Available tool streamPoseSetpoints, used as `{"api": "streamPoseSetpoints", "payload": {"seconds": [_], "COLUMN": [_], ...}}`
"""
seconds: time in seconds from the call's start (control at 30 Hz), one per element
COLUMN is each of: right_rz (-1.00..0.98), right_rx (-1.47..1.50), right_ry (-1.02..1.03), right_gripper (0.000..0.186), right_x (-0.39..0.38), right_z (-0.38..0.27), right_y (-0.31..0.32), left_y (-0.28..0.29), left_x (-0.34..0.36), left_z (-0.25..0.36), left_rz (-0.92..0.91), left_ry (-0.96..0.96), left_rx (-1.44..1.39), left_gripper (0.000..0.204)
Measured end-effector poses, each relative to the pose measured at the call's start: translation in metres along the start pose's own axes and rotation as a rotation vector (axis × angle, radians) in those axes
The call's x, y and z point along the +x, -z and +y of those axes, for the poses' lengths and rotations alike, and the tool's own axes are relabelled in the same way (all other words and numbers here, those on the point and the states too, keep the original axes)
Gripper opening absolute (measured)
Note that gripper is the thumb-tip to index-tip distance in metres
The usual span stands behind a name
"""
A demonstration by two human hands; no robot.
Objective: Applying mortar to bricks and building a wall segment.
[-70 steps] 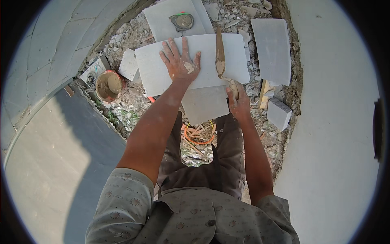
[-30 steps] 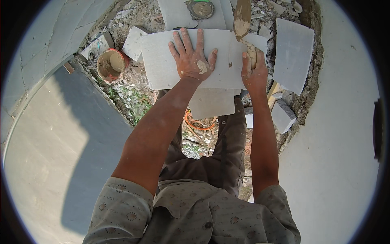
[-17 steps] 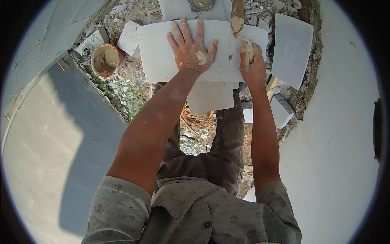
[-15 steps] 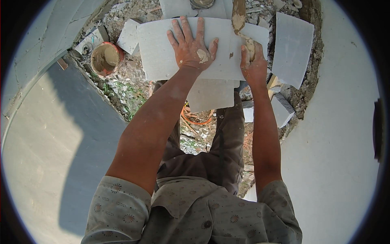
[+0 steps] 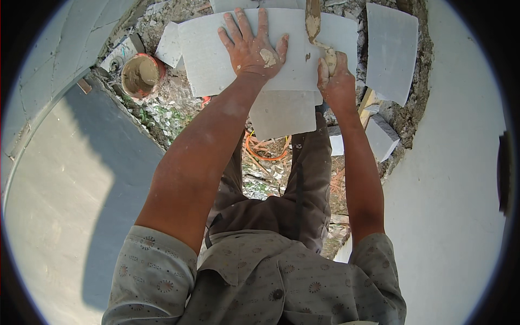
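My left hand (image 5: 256,51) lies flat with its fingers spread on a large pale grey block (image 5: 206,59). A dried smear of mortar shows on the back of that hand. At the block's right part, my right hand (image 5: 337,81) is wrapped round the handle of a mortar-crusted trowel (image 5: 312,24). Its blade points away from me and reaches the upper edge of the view. Beneath the large block, another pale slab (image 5: 284,116) juts out toward my legs.
An orange-red bucket (image 5: 142,76) with mortar inside stands at the left amid rubble. A loose pale slab (image 5: 391,54) lies at the right, with a cut block piece (image 5: 381,138) nearer me. An orange cable (image 5: 265,154) lies coiled between my legs. Smooth walls rise on both sides.
The block, both hands and the trowel sit slightly higher in the view, as do the surroundings. My left hand stays flat on the block and my right keeps hold of the trowel.
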State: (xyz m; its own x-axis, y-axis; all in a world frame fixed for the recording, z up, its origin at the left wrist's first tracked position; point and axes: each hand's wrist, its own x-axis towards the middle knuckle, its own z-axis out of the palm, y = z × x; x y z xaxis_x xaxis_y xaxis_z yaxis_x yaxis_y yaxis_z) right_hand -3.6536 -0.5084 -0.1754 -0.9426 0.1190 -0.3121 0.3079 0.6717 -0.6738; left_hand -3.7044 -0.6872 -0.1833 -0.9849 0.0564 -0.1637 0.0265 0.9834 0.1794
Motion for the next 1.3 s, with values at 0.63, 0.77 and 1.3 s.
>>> {"api": "streamPoseSetpoints", "payload": {"seconds": [0.63,0.77,1.3], "right_rz": [0.051,-0.040,0.041], "right_rx": [0.005,0.010,0.123], "right_ry": [0.058,-0.072,0.022], "right_gripper": [0.032,0.034,0.035], "right_x": [-0.094,-0.144,0.033], "right_z": [0.025,0.028,-0.004], "right_y": [-0.012,-0.005,0.005], "left_y": [-0.002,0.000,-0.007], "left_x": [0.003,0.002,-0.003], "left_z": [0.006,0.006,-0.004], "left_rz": [0.019,0.023,0.025], "left_ry": [0.021,0.026,0.007], "left_rx": [0.082,0.083,0.028], "left_gripper": [0.072,0.072,0.072]}}
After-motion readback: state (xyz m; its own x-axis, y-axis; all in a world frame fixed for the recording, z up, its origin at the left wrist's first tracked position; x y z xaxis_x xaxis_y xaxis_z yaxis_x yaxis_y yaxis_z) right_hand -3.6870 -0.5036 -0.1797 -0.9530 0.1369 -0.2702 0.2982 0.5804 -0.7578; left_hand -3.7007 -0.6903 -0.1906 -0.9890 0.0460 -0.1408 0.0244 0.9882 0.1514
